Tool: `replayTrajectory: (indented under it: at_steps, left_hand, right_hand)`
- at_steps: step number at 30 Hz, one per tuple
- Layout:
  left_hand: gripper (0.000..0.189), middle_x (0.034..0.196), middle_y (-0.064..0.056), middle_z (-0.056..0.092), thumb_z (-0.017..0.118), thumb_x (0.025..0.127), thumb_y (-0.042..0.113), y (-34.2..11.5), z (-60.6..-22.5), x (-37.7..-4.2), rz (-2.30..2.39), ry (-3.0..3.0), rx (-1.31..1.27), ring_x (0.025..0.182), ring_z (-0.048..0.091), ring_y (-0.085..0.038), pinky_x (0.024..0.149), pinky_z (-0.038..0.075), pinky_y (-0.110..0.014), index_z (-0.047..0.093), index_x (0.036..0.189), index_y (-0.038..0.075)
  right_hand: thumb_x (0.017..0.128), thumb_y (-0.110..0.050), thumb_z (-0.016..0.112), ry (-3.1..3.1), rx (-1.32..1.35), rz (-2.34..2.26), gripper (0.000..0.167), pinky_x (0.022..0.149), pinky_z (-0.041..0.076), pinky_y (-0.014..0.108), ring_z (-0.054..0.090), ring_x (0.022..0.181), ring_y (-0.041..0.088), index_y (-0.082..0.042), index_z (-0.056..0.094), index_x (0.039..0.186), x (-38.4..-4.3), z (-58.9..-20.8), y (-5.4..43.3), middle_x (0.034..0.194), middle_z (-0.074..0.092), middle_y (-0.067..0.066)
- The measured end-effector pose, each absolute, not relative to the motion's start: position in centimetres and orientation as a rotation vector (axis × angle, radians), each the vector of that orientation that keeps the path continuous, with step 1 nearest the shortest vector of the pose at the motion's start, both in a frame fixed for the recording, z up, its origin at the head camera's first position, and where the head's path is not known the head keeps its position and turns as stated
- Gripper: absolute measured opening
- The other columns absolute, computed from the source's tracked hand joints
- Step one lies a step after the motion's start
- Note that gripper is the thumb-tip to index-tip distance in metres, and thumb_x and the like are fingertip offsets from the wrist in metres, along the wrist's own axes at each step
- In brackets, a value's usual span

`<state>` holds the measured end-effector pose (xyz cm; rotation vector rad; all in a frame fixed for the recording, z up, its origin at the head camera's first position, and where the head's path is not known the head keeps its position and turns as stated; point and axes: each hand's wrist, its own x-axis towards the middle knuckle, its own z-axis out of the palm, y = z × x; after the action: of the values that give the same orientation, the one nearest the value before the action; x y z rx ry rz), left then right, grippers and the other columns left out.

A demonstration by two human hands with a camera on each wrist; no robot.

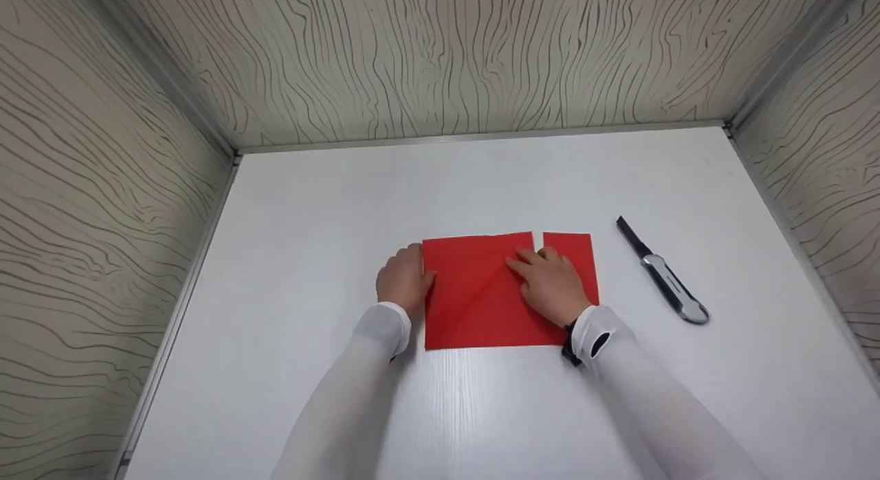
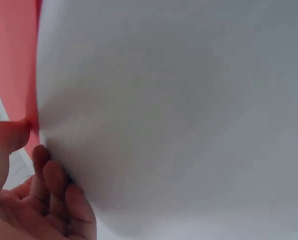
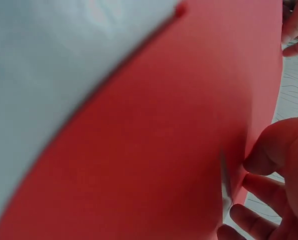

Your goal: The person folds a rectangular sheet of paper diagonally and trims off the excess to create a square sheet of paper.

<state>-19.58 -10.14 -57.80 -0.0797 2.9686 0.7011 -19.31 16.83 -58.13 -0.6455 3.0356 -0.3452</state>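
Note:
A red sheet of paper (image 1: 474, 294) lies on the table in front of me, with a slit running down from its far edge toward the right side. My left hand (image 1: 402, 280) is at the sheet's left edge. Its thumb (image 2: 16, 132) touches the edge while the other fingers (image 2: 54, 175) bend loosely on the table beside it. Over the right part of the sheet, my right hand (image 1: 553, 284) pinches the paper next to the slit (image 3: 225, 180) between thumb and forefinger. The paper bulges slightly there, with a faint diagonal ridge. Its remaining fingertips sit at the gap.
To the right of the sheet, a utility knife (image 1: 663, 277) with a black blade and grey-black handle lies on the white table (image 1: 289, 225). Wood-patterned panels (image 1: 440, 60) wall in the back and both sides.

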Motion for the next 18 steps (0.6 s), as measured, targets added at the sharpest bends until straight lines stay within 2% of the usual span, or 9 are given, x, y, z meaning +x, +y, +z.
replayTrajectory:
  at_steps: [5,10,13,18]
  left_hand:
    - [0.06,0.14,-0.005,0.055,0.073,0.096,0.03,-10.1,-57.4,-17.6,0.445,3.039,0.412,0.128,0.05,-0.024,0.107,0.047,-0.039,0.051,0.15,0.019]
    - [0.056,0.145,0.0,0.055,0.068,0.098,0.037,-10.4,-57.3,-14.1,0.22,2.937,0.866,0.134,0.049,-0.022,0.116,0.038,-0.039,0.054,0.151,0.022]
    - [0.055,0.147,-0.001,0.055,0.065,0.1,0.038,-10.8,-57.7,-12.6,0.155,2.913,0.93,0.135,0.049,-0.022,0.116,0.037,-0.04,0.055,0.15,0.019]
    - [0.058,0.154,-0.001,0.05,0.061,0.101,0.044,-11.5,-58.2,-11.3,0.117,2.893,0.868,0.141,0.045,-0.024,0.117,0.036,-0.041,0.051,0.153,0.018]
  right_hand:
    - [0.087,-0.012,0.075,3.034,-0.662,-0.318,0.056,0.103,0.044,0.058,0.047,0.131,0.042,-0.013,0.064,0.142,-19.3,-58.1,16.5,0.147,0.055,0.016]
    - [0.087,-0.013,0.077,3.015,-0.649,-0.345,0.058,0.107,0.042,0.059,0.048,0.134,0.041,-0.011,0.062,0.143,-19.1,-58.2,16.4,0.147,0.054,0.018]
    - [0.086,-0.013,0.077,3.013,-0.631,-0.366,0.058,0.108,0.042,0.06,0.049,0.133,0.041,-0.01,0.062,0.143,-19.2,-58.2,16.4,0.147,0.053,0.018]
    - [0.086,-0.013,0.077,3.002,-0.608,-0.401,0.059,0.108,0.041,0.06,0.048,0.133,0.042,-0.01,0.061,0.143,-19.3,-58.0,16.4,0.147,0.052,0.018]
